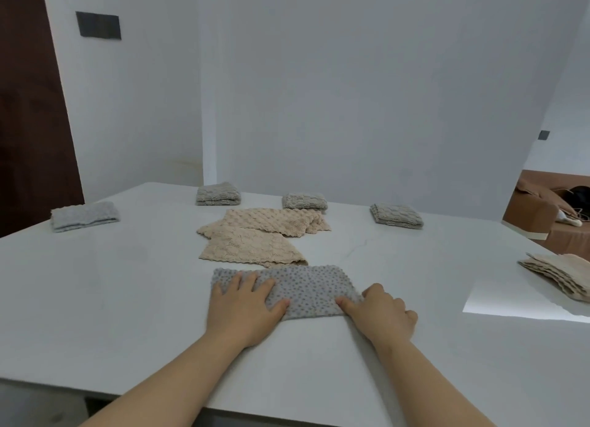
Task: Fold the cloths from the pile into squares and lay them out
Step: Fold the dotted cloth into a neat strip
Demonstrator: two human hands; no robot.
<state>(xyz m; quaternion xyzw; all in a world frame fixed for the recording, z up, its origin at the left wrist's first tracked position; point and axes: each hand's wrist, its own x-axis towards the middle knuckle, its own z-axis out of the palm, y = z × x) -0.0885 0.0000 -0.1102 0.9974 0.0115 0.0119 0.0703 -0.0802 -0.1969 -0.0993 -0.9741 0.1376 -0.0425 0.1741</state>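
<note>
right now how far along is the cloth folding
Done: four grey folded cloths laid out along the far side. In hand: the left hand presses and the right hand pinches the dotted grey cloth, half folded. Left: the loose beige cloths.

Grey and beige cloths on a white table (127, 299)

The near cloth (303, 287) is grey with darker dots; the loose cloths (255, 238) behind are beige; far folded squares (218, 194) grey; right stack (565, 275) beige.

4 folded cloths (218, 194) behind pile (255, 239)
</note>
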